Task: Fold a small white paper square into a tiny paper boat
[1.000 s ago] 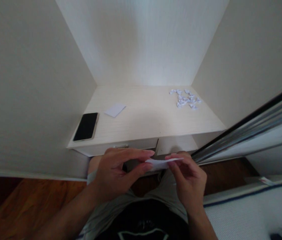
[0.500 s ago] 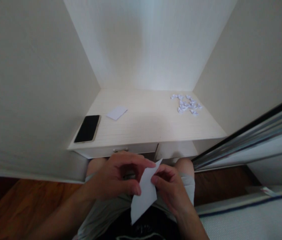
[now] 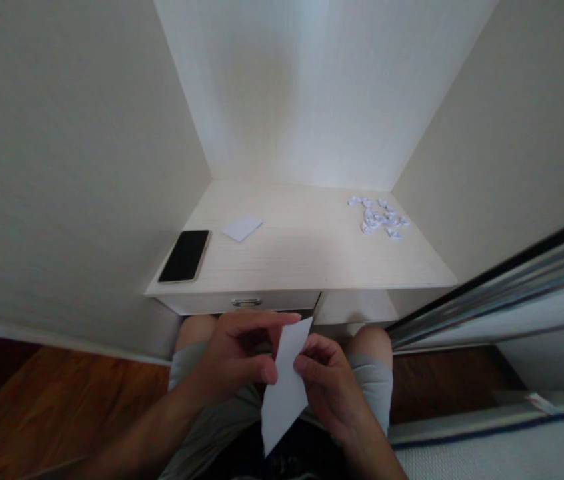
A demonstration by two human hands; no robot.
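Observation:
Over my lap I hold a small white slip of paper (image 3: 287, 387) upright, its long edge running down towards me. My left hand (image 3: 235, 360) pinches its left side with thumb and fingers. My right hand (image 3: 332, 383) pinches its right side, thumb on the front of the paper. Both hands are closed on it, below the front edge of a pale wooden desk (image 3: 307, 257).
On the desk lie a black phone (image 3: 185, 256) at the front left, a white paper slip (image 3: 243, 228) behind it, and several small folded white paper pieces (image 3: 378, 217) at the back right. A drawer handle (image 3: 246, 302) is under the edge. Walls close in both sides; a sliding rail (image 3: 502, 287) runs on the right.
The paper went from lying flat and edge-on between my fingertips to standing upright. My hands moved down and closer to my body; the view tilted slightly.

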